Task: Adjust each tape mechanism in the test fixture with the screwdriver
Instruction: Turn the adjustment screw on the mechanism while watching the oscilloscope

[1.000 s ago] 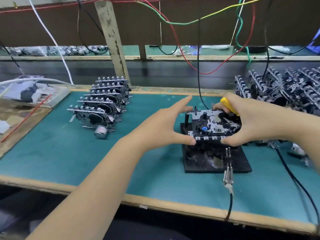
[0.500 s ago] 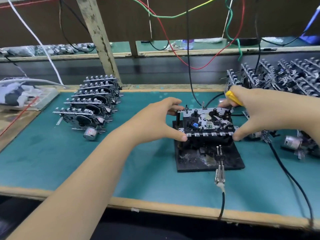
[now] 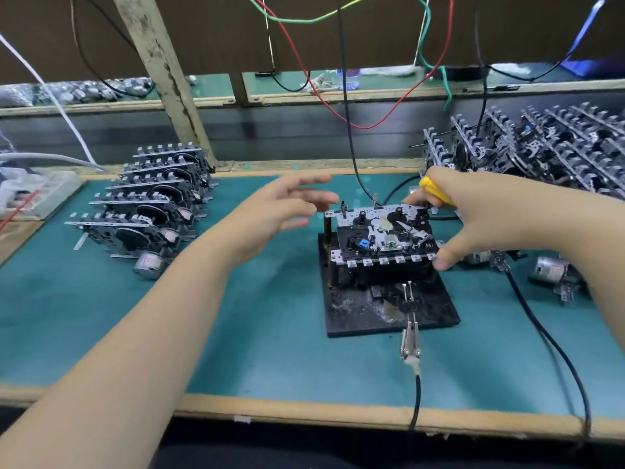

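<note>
Here, a tape mechanism [image 3: 382,231] sits in the black test fixture [image 3: 389,299] at the middle of the green counter [image 3: 236,333], its row of metal tabs along the near edge. The right hand [image 3: 480,218] grips the mechanism from the right side, the thumb pressing at the near right corner and the fingers [image 3: 414,199] curled over the far edge. In the same hand a screwdriver [image 3: 436,192] with a yellow handle is tucked against the palm; its tip is hidden. The left hand [image 3: 270,218] hovers just left of the mechanism, touching nothing, its fingers [image 3: 314,198] spread and relaxed, slightly blurred. A metal clip [image 3: 410,336] on a black cable [image 3: 417,394] lies over the near edge of the fixture's base plate, the cable running off the front of the counter. Another black cable [image 3: 351,157] drops from above to the far side of the fixture. To the left, well apart, a row of mechanisms [image 3: 152,204] stands on edge, with a small motor [image 3: 147,264] at the near end. To the right, behind the right arm, a larger pile of mechanisms [image 3: 541,147] is stacked, and two motors [image 3: 548,270] lie near it. Red, green and yellow wires [image 3: 304,20] hang across the dark panel above.
</note>
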Tool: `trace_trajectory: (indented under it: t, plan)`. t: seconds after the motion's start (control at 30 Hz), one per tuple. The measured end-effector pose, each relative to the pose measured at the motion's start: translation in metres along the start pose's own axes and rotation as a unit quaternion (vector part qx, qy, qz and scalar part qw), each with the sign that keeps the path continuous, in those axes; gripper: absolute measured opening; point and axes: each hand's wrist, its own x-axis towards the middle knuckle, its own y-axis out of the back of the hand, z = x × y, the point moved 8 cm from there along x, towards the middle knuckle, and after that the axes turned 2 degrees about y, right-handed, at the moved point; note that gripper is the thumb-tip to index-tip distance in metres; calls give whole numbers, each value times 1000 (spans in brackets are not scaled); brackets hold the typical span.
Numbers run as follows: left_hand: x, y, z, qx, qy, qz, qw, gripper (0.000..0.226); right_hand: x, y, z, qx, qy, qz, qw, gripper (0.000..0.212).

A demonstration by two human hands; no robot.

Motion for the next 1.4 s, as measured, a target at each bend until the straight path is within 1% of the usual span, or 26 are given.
trace_trajectory:
  t: [0.03,0.07,0.13,0.2,0.3,0.43,0.53,0.67,0.73,0.83,0.9,0.97,1.0,1.03,1.07,1.13,1.2,1.27,1.33,1.4]
  plan:
    - [11,3,-4,25,-4,26,999,39,1,0,0,0,-3,-1,1000,68]
    - [23,1,-6,62,-6,29,998,37,2,0,1,0,-1,1,1000,69]
    - [48,-12,-8,137,-6,-17,990,35,2,0,2,-7,2,9,1000,69]
    - [69,-25,-8,197,-3,-68,978,38,1,-1,3,-16,-4,15,1000,69]
    - [87,-35,-5,286,-14,-91,954,38,-2,-1,2,-15,-13,14,1000,66]
    - [92,-32,-3,331,-59,-74,939,25,-4,-2,-1,-15,-17,13,1000,66]
    - [88,-30,-7,379,-79,-73,919,32,-4,-1,-2,-12,-16,20,1000,68]
    - [84,-25,-6,446,-95,-53,888,31,-3,0,-2,-9,-10,21,1000,68]
    - [81,-24,-2,447,-100,-43,888,30,-3,0,-2,-11,-7,27,1000,69]
    - [76,-17,-1,387,-72,-21,919,33,-4,-1,0,-10,-6,36,999,68]
    - [69,-3,4,316,-65,26,946,33,-4,-1,1,-5,-6,36,999,67]
    - [58,17,13,209,-71,89,971,32,-4,-1,2,3,-7,39,999,68]
    - [49,24,19,144,-77,110,980,34,-4,-1,3,6,-8,41,999,68]
    - [40,26,26,103,-87,119,984,36,-3,-2,4,10,-9,44,999,69]
    - [30,23,36,101,-100,118,983,38,-3,-1,5,12,-9,47,999,69]
    - [9,4,52,179,-127,101,970,40,-3,-1,5,7,-5,56,998,70]
    - [-10,-21,61,281,-149,78,945,36,-4,-2,7,2,-8,58,998,69]
    - [-23,-40,62,351,-157,69,920,32,-9,-5,12,11,-16,42,999,64]
    - [-30,-45,62,400,-146,82,901,37,-20,-4,9,81,12,55,995,54]
    - [-34,-45,66,432,-144,91,886,40,-29,6,-3,185,64,135,971,40]
